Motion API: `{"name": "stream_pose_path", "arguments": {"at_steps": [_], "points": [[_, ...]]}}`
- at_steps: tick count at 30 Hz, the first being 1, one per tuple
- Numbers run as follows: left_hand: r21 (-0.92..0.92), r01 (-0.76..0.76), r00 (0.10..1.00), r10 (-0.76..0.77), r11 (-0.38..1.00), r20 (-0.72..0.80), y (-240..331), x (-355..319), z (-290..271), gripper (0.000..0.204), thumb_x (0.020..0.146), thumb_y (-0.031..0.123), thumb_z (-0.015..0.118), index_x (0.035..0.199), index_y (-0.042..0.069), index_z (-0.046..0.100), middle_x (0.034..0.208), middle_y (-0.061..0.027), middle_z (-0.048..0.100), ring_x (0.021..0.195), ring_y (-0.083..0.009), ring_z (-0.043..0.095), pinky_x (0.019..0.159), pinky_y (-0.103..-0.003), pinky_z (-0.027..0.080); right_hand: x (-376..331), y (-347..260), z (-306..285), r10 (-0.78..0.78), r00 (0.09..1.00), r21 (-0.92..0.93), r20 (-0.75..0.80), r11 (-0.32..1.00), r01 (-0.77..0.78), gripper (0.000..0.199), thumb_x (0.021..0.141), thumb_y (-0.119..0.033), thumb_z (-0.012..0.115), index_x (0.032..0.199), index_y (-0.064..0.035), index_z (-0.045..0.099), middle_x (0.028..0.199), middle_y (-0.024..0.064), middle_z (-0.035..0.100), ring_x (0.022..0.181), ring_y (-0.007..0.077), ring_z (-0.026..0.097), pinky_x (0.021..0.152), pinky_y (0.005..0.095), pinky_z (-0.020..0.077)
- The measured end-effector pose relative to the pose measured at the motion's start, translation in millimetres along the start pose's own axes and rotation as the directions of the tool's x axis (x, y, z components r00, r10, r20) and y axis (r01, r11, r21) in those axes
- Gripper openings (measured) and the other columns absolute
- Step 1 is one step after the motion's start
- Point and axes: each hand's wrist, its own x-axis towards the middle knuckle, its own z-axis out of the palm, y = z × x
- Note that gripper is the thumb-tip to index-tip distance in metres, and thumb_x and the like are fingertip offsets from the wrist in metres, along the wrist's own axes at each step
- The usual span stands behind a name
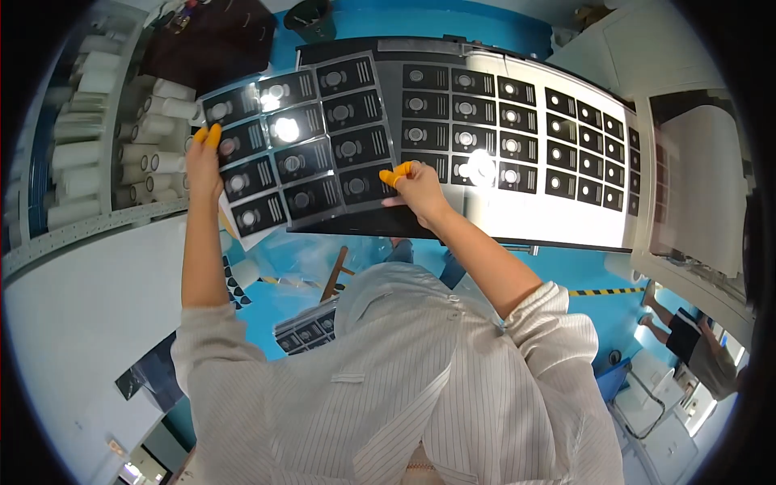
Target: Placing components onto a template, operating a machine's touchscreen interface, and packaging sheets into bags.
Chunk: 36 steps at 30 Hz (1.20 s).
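Grip: left hand point(205, 166) pinches the left edge of a black-panelled sheet point(293, 166); right hand point(422, 196) pinches its right edge near the lower corner.
Black-panelled sheet: tilted over the left end of the table point(380, 220), overhanging it; apparently already separate.
Printed strip point(517, 145): matching panels along the table, seemingly left to do.
Lower panels point(309, 331): beside the torso, perhaps finished; clothing hides too much to tell.

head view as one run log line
left hand: grips sheet at left | right hand: grips sheet at right | alongside: black panels
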Motion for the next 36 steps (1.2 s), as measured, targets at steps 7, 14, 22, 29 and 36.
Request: {"name": "stream_pose_path", "arguments": {"at_steps": [7, 14, 22, 29, 36], "points": [[0.022, 0.178, 0.971, -0.179, 0.984, 0.156, -69, 80, 50, 0.025, 0.094, 0.008, 0.053, 0.117, -0.001, 0.058, 0.106, -0.0059, 0.061, 0.091, -0.0123, 0.059, 0.081, -0.025, 0.047, 46, 22, 17, -0.096, 0.970, -0.241, -0.222, 0.970, 0.040, 0.015, 0.082, 0.008, 0.058, 0.097, 0.0115, 0.056, 0.089, 0.0161, 0.062, 0.077, 0.0214, 0.067, 0.057, 0.0305, 0.0614], [0.026, 0.235, 0.952, -0.235, 0.972, 0.198, -74, 94, 66, 0.038, 0.091, 0.002, 0.046, 0.128, -0.007, 0.048, 0.114, -0.0139, 0.061, 0.099, -0.0191, 0.061, 0.087, -0.029, 0.049, 59, 40, 14, -0.225, 0.936, -0.584, -0.270, 0.811, 0.027, 0.016, 0.079, -0.006, 0.064, 0.088, 0.0072, 0.062, 0.081, 0.0233, 0.067, 0.076, 0.0359, 0.068, 0.071, 0.0409, 0.0545], [0.025, 0.244, 0.948, -0.244, 0.969, 0.206, -83, 95, 70, 0.038, 0.091, 0.002, 0.044, 0.128, -0.007, 0.049, 0.113, -0.0139, 0.060, 0.098, -0.0189, 0.061, 0.087, -0.029, 0.049, 49, 26, 25, -0.284, 0.919, -0.757, -0.273, 0.653, -0.023, 0.017, 0.079, -0.010, 0.066, 0.087, 0.0038, 0.063, 0.082, 0.0224, 0.068, 0.080, 0.0389, 0.067, 0.075, 0.0437, 0.0529], [0.309, 0.062, 0.976, -0.122, 0.949, 0.181, -95, 100, 77, 0.033, 0.088, 0.002, 0.049, 0.119, -0.008, 0.055, 0.106, -0.0145, 0.062, 0.092, -0.0202, 0.061, 0.081, -0.030, 0.049, 48, 21, 32, -0.334, 0.913, -0.864, -0.235, 0.502, -0.039, 0.020, 0.082, -0.014, 0.066, 0.087, 0.0043, 0.060, 0.079, 0.0229, 0.067, 0.079, 0.0401, 0.066, 0.073, 0.0454, 0.0519], [0.696, -0.563, 0.797, 0.515, 0.445, 0.315, -77, 52, 91, 0.038, 0.082, 0.012, 0.067, 0.117, 0.000, 0.058, 0.114, -0.0214, 0.059, 0.103, -0.0369, 0.056, 0.088, -0.043, 0.046, 56, -6, 42, -0.263, 0.951, -0.965, -0.159, 0.244, -0.094, 0.028, 0.083, -0.015, 0.063, 0.102, 0.0026, 0.052, 0.087, 0.0220, 0.067, 0.084, 0.0425, 0.065, 0.076, 0.0486, 0.0513]]}}
